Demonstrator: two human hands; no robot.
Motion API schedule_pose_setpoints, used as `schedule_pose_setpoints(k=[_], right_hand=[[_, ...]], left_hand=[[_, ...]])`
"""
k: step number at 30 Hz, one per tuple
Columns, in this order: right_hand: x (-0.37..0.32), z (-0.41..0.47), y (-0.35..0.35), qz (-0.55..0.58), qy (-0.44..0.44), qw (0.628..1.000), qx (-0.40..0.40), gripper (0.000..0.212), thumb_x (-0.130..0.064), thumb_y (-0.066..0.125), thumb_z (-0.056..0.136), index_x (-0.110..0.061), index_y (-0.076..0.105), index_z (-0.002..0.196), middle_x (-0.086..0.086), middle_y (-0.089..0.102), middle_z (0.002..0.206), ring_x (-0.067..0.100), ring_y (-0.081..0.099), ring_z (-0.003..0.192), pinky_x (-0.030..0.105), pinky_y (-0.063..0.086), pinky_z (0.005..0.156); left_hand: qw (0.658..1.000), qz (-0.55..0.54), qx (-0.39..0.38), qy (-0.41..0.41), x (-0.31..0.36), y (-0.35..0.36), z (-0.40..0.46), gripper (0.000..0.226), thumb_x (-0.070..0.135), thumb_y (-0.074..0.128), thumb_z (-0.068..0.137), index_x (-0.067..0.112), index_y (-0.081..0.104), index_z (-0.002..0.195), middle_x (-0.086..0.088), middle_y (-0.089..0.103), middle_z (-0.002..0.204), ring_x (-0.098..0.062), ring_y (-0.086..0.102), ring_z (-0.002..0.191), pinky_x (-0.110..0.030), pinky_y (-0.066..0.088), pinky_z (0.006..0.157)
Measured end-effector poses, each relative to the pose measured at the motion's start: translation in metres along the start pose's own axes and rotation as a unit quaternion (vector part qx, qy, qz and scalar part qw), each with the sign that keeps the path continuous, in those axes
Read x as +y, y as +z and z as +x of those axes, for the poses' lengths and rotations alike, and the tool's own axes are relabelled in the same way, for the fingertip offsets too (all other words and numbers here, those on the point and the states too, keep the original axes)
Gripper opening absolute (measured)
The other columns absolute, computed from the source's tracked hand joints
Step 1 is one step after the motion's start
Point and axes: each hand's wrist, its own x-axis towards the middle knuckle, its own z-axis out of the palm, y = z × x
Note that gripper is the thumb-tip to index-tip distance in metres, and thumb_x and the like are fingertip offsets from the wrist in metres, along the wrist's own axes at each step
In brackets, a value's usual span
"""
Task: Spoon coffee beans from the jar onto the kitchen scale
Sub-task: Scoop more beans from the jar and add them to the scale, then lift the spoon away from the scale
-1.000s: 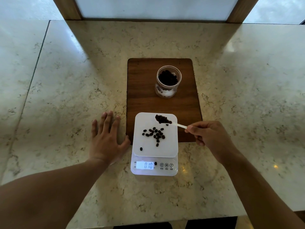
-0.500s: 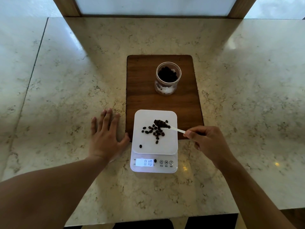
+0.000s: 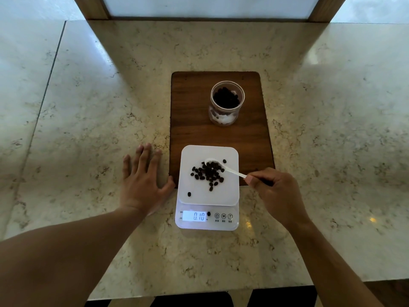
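Note:
A white kitchen scale [image 3: 194,158] stands at the near edge of a wooden board [image 3: 192,120], its display reading 0.10. A heap of dark coffee beans [image 3: 208,173] lies on its platform, with single beans apart from it. My right hand [image 3: 274,193] pinches the handle of a small white spoon [image 3: 234,172], whose tilted bowl rests in the heap. The open glass jar [image 3: 226,105] with beans stands upright at the board's far right. My left hand [image 3: 141,182] lies flat on the counter, fingers spread, thumb beside the scale.
The marble counter [image 3: 88,107] stretches wide on both sides, with a seam at the far left. A wooden window frame [image 3: 93,7] runs along the back. The counter's near edge lies just below my forearms.
The spoon has moved from the platform's far edge down into the heap and tipped; its beans now lie on the scale. My left hand has stayed put.

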Motion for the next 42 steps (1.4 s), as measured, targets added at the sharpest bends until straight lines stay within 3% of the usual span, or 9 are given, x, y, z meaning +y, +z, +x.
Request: schedule_pose_setpoints(k=[11, 23, 29, 35, 38, 42], right_hand=[[-0.002, -0.007, 0.003, -0.044, -0.094, 0.991, 0.088, 0.012, -0.009, 0.076, 0.085, -0.013, 0.081, 0.096, -0.001, 0.069, 0.079, 0.009, 0.063, 0.073, 0.01, 0.042, 0.061], [0.001, -0.013, 0.009, -0.005, -0.086, 0.992, 0.092, 0.012, -0.01, 0.076, 0.085, -0.014, 0.081, 0.095, -0.008, 0.07, 0.081, 0.004, 0.064, 0.072, 0.008, 0.042, 0.061], [0.003, -0.014, 0.013, 0.003, -0.083, 0.993, 0.089, 0.013, -0.013, 0.076, 0.086, -0.019, 0.079, 0.096, -0.011, 0.068, 0.08, 0.005, 0.062, 0.069, 0.015, 0.045, 0.058], [0.003, -0.018, 0.018, 0.065, -0.04, 0.992, 0.097, 0.015, -0.012, 0.073, 0.088, -0.026, 0.076, 0.094, -0.005, 0.072, 0.08, 0.011, 0.064, 0.067, 0.022, 0.049, 0.059], [0.009, -0.018, 0.02, 0.11, 0.023, 0.99, 0.087, 0.008, -0.014, 0.069, 0.092, -0.017, 0.077, 0.091, -0.004, 0.064, 0.067, 0.01, 0.051, 0.054, 0.026, 0.04, 0.053], [0.013, -0.018, 0.018, 0.216, 0.094, 0.969, 0.077, 0.015, -0.014, 0.062, 0.097, -0.003, 0.071, 0.094, 0.015, 0.046, 0.066, 0.029, 0.034, 0.058, 0.035, 0.031, 0.05]], left_hand=[[1.0, 0.008, -0.002, 0.001, -0.001, 0.0, 0.0, 0.085, 0.065, 0.032, 0.086, 0.021, 0.019, 0.158, -0.007, 0.008, 0.169, -0.019, -0.007, 0.155, -0.051, 0.001, 0.125], [1.0, -0.012, 0.004, -0.001, 0.0, 0.001, 0.001, 0.084, 0.064, 0.035, 0.085, 0.021, 0.022, 0.156, -0.008, 0.009, 0.169, -0.019, -0.005, 0.156, -0.051, -0.001, 0.125], [1.0, 0.002, 0.0, 0.0, -0.004, 0.004, 0.002, 0.084, 0.064, 0.037, 0.086, 0.023, 0.017, 0.156, -0.007, 0.007, 0.169, -0.019, -0.006, 0.155, -0.051, -0.001, 0.125], [1.0, -0.005, 0.004, 0.0, -0.004, 0.004, 0.001, 0.082, 0.063, 0.036, 0.087, 0.024, 0.017, 0.156, -0.007, 0.007, 0.169, -0.019, -0.006, 0.155, -0.051, 0.0, 0.125], [1.0, 0.0, 0.007, 0.002, -0.004, 0.005, 0.001, 0.082, 0.063, 0.035, 0.087, 0.024, 0.017, 0.156, -0.007, 0.008, 0.169, -0.019, -0.005, 0.156, -0.051, 0.0, 0.125], [1.0, -0.002, 0.015, 0.001, -0.005, 0.007, 0.001, 0.081, 0.063, 0.036, 0.087, 0.024, 0.02, 0.155, -0.007, 0.011, 0.169, -0.019, -0.003, 0.156, -0.052, 0.001, 0.125]])
